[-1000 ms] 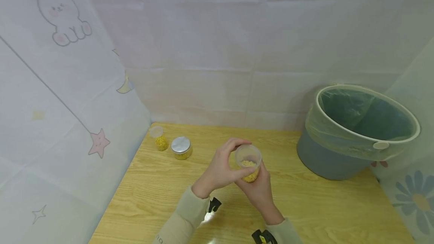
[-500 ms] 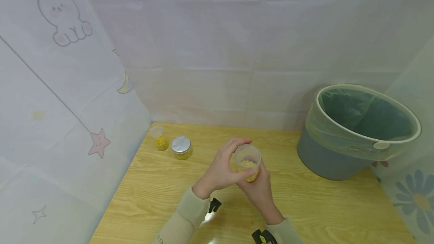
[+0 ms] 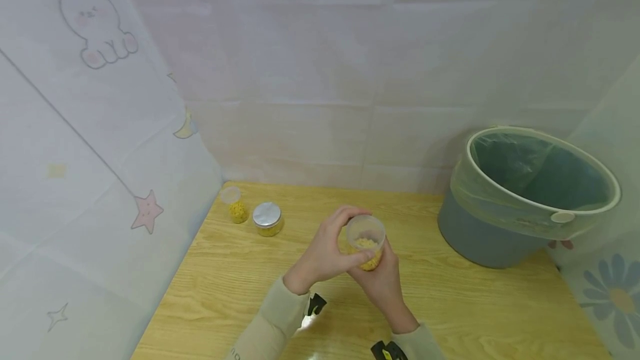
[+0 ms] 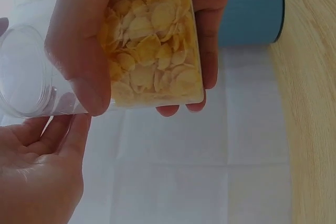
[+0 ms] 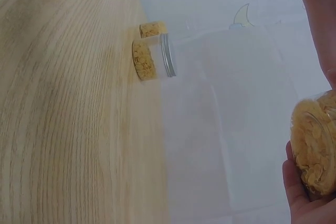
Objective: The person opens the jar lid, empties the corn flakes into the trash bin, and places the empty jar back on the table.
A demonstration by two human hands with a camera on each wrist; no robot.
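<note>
Head view: both hands were on a clear jar of pale-yellow flakes [image 3: 366,233], above the wood-grain tabletop [image 3: 450,304]. The left hand [image 3: 325,249] curled round the upper part, thumb nearside, fingers at the far rim; the right hand [image 3: 382,281] clasped the lower part. Left of the grip and farther off stood a silver-lidded jar [image 3: 267,219], with a clear-topped jar [image 3: 236,210] just beyond it; right of the grip, well apart, was a lined bin [image 3: 495,226]. Left wrist view: the right thumb crossed the flake-filled wall, and left fingers met the clear upper wall. Jar looked roughly upright, flakes lying toward the base. Lid or open mouth at the round end: could not tell. Right wrist view: flakes showed at the jar's base, right fingers wrapped about its edge. Risks, as judged: smooth plastic might have spun or slipped in the lower hold if the upper hand twisted hard; too tight a squeeze could have flexed a thin wall; and if the top was loose or off, a tilt or jerk could have scattered flakes below the grip.
</note>
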